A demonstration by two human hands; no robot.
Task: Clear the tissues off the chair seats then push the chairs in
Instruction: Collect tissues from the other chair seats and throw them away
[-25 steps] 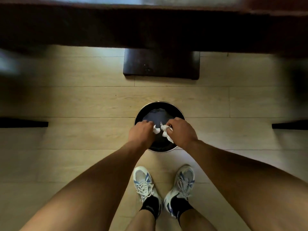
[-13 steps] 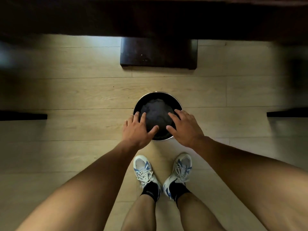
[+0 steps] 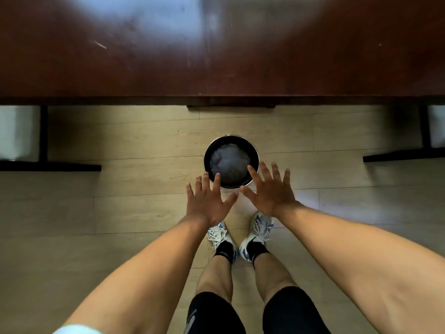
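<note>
**Both hands empty above the bin, chairs waiting on either side**

The dark wooden table [image 3: 216, 44] fills the whole twelve o'clock band of my view, its near edge running straight across. Below it lies the pale plank floor [image 3: 120, 213], and I judge I am standing square to the table so that both chairs are in reach from one spot. At nine o'clock a chair [image 3: 21, 141] shows a pale seat and dark frame, and at three o'clock a second chair [image 3: 431, 131] mirrors it; both stand out from the table, so by my reading neither is pushed in yet. What I can see of each seat looks bare, though only a sliver of each is in frame.

At the centre sits a round waste bin [image 3: 231, 162] with a metal rim and dark inside, placed midway between the chairs, which I take to be for easy dropping. A crumpled pale mass of tissues [image 3: 227, 162] lies down inside it.

My left hand [image 3: 207, 201] hovers at the bin's seven o'clock, fingers spread and straight, holding nothing. My right hand [image 3: 271, 191] hovers at its five o'clock, likewise splayed and empty, its index fingertip overlapping the rim in this view. The tissues lie just ahead of both hands, at about twelve o'clock from the thumbs, and lower down, not touched by either.

My white trainers [image 3: 240, 237] stand together at six o'clock of the bin.
</note>
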